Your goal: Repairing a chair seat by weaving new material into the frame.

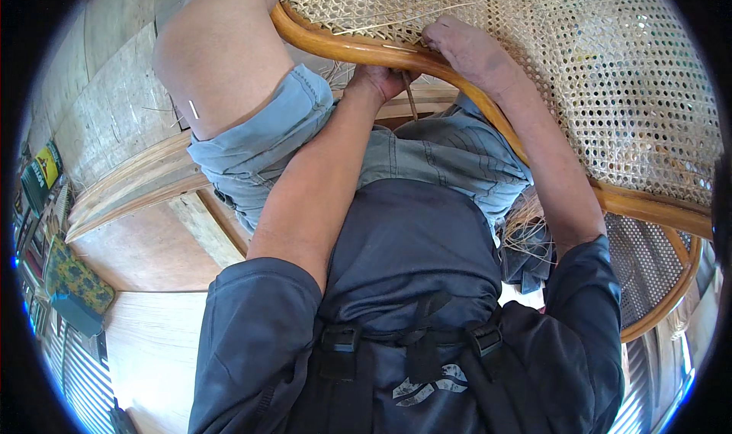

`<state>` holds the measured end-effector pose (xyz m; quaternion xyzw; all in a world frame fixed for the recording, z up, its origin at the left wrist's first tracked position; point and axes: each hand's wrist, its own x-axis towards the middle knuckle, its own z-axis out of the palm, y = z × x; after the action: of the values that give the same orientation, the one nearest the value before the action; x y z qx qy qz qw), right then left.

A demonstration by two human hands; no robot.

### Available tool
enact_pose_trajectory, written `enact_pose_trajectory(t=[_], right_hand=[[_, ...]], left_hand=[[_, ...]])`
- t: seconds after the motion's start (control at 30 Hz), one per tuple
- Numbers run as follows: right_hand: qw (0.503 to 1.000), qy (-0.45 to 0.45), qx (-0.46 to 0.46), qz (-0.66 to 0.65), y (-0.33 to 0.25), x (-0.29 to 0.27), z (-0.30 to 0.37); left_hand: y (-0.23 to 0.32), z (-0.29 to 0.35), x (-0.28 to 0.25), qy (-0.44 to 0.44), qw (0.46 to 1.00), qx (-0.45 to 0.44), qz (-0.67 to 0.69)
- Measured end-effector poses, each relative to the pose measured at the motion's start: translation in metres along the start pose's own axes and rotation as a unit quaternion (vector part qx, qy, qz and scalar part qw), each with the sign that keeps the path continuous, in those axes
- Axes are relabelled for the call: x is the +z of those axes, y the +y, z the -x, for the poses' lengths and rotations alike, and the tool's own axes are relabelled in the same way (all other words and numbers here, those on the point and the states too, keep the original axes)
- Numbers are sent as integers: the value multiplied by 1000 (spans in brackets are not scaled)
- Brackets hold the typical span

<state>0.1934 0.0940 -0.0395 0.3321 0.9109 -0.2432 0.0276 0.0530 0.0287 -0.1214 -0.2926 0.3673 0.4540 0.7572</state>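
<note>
A woven cane panel with small holes spreads over the upper right, edged by a curved, glossy brown wooden rail. My right hand rests on top, its fingers bent and closed at the weave along the rail's inner edge. What they pinch is too small to make out. Below the rail is my left hand, with its fingertips partly hidden by the wood. A thin brown stick slants down from those fingers, which seem closed on it. Loose cane strands lie across the panel near both hands.
At right stands another wood-rimmed piece with a mesh panel. Cane scraps lie beside my lap. A wooden bench is on the left, near a camouflage-patterned item and a yellow-and-green package. My bare knee borders the rail.
</note>
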Motion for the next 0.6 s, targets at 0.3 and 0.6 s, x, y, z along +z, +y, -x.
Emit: enact_pose_trajectory(t=[0.3, 0.6], right_hand=[[995, -72, 1, 70, -18, -7, -12], [950, -7, 204, -237, 8, -7, -4]], left_hand=[[-1, -13, -16, -92, 991, -39, 84], [-1, -21, -23, -119, 990, -43, 66]])
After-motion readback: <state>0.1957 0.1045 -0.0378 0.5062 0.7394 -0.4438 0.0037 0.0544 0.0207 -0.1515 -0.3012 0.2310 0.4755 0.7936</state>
